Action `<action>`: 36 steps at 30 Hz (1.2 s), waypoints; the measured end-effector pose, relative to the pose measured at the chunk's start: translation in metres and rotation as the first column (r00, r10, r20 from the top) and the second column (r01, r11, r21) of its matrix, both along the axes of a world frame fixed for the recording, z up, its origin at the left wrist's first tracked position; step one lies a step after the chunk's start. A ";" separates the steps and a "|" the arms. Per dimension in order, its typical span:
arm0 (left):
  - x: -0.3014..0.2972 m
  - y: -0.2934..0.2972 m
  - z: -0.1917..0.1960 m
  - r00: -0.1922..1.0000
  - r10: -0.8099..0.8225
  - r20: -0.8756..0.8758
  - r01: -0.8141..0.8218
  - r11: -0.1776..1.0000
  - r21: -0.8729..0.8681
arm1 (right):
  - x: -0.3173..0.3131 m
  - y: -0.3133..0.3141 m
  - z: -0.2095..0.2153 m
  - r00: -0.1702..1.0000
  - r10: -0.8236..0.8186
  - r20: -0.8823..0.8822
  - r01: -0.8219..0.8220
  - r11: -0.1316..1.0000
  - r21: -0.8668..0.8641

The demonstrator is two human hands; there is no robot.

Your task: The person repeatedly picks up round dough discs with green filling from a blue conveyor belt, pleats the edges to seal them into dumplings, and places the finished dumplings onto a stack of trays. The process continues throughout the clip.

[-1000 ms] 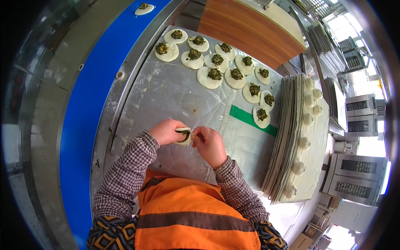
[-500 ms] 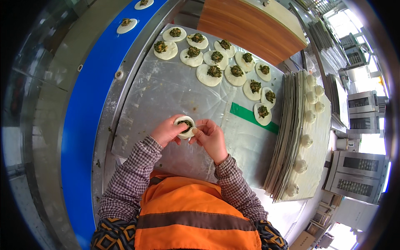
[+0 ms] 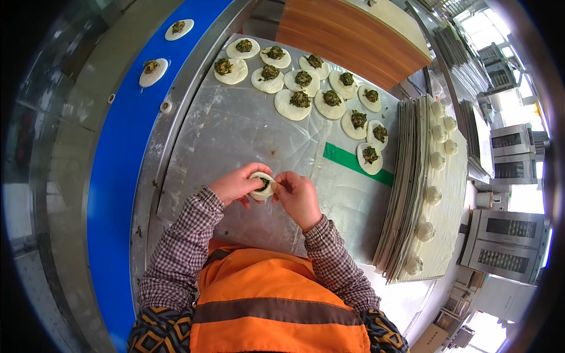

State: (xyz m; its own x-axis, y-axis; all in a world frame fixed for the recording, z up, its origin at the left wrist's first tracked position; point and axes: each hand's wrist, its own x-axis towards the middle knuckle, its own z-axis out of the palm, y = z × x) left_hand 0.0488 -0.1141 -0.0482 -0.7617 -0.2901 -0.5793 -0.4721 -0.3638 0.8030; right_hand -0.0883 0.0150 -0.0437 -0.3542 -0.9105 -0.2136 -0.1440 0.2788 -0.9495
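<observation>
We count one filled dough round [image 3: 262, 195] above the grey table [image 3: 235, 129], gripped by left hand [image 3: 234, 185], its rim pinched by right hand [image 3: 300, 199]; thirteen open rounds [image 3: 292, 109] on the table, two on the blue belt [image 3: 112, 235], eight buns [image 3: 433, 195] on stacked trays [image 3: 450, 206]. Cabinets [image 3: 509, 241] at right. Left thumb partly hides the filling [image 3: 264, 185]; we can't make out cabinet contents.

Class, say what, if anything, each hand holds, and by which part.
One filled dough round: the left hand holds its left side, and the right hand pinches its right edge.
</observation>
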 end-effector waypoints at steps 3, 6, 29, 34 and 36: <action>0.000 0.003 0.004 1.000 0.019 0.024 -0.018 0.999 -0.041 | 0.001 0.000 0.000 0.998 -0.018 0.063 0.018 1.000 -0.007; -0.002 0.003 0.009 0.996 -0.033 0.083 0.046 0.986 -0.159 | 0.003 -0.002 0.000 0.973 -0.059 0.224 0.065 0.998 -0.020; -0.005 0.023 -0.028 0.845 0.436 -0.308 -0.420 0.899 0.121 | 0.003 -0.005 0.007 0.876 -0.080 -0.477 -0.008 0.984 -0.180; -0.002 0.012 -0.036 0.927 0.294 -0.231 -0.306 0.952 -0.017 | 0.002 -0.008 0.011 0.997 -0.064 -0.048 0.058 0.991 -0.119; 0.003 -0.001 -0.034 0.974 0.132 -0.185 -0.125 0.991 0.051 | 0.002 -0.006 0.012 0.922 -0.013 -0.386 -0.049 0.987 -0.151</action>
State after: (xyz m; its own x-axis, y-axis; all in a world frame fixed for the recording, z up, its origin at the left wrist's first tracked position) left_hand 0.0513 -0.1149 -0.0820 -0.8156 -0.3731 -0.4422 -0.2614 -0.4442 0.8569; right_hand -0.0859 0.0089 -0.0318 -0.3637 -0.9281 0.0796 -0.5102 0.1270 -0.8506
